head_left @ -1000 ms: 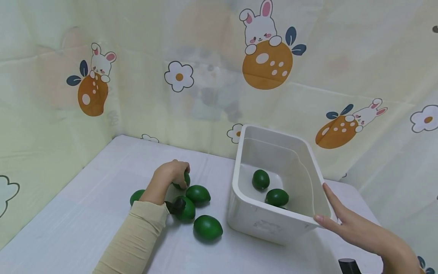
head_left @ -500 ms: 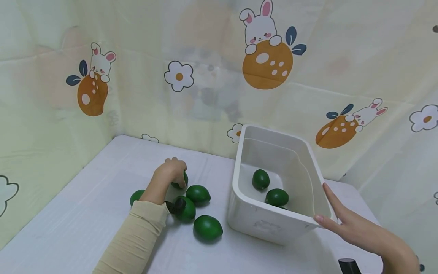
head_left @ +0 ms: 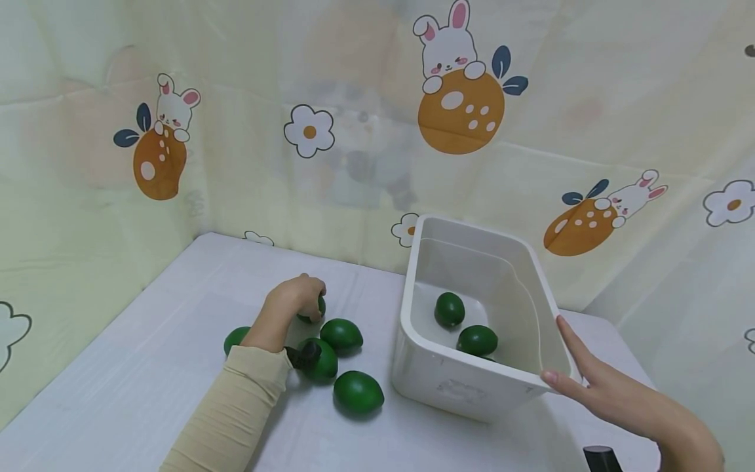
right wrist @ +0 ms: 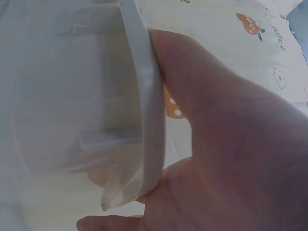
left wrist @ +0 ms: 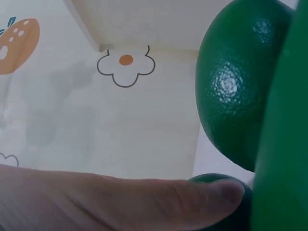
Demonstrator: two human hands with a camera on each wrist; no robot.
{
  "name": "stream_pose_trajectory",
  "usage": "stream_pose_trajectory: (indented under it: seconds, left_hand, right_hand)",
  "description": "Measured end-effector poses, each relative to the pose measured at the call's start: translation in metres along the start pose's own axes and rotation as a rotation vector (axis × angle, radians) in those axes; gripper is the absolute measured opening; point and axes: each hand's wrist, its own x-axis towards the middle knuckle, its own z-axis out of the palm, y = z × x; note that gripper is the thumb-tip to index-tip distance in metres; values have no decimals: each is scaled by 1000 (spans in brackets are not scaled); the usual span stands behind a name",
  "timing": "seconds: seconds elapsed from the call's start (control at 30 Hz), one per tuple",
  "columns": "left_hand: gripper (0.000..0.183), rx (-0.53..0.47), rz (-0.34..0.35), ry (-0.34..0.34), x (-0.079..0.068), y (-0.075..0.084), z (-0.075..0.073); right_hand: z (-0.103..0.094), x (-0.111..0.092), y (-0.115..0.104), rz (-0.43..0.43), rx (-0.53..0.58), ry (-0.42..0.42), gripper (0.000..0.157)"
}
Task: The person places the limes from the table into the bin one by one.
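My left hand (head_left: 297,298) reaches over a group of green limes on the table and grips one lime (head_left: 322,306), mostly hidden by the fingers. Beside it lie a lime (head_left: 342,335), another partly under the wrist (head_left: 322,364), one nearer the front (head_left: 358,393) and one left of the forearm (head_left: 235,339). In the left wrist view, the thumb (left wrist: 207,195) overlaps a lime, and a large lime (left wrist: 236,82) stands above it. My right hand (head_left: 596,380) holds the near right corner of a white plastic bin (head_left: 448,377), the thumb on its rim.
Inside the bin lie two limes, one farther back (head_left: 450,309) and one nearer (head_left: 478,340), plus a sliver of another green thing. A white cloth covers the table (head_left: 194,314). A rabbit-patterned curtain (head_left: 354,177) hangs behind and at the sides.
The left hand and its lime have shifted very slightly left and then back right. My right hand, the bin and the other limes stay put.
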Motion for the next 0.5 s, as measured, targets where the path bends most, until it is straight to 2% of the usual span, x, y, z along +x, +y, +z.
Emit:
stream_pose_trajectory:
  seconds: [0.5]
  left_hand:
    - [47,0,-21,14,-1,1,2]
  right_hand:
    - [1,0,1,2,-6,8,84]
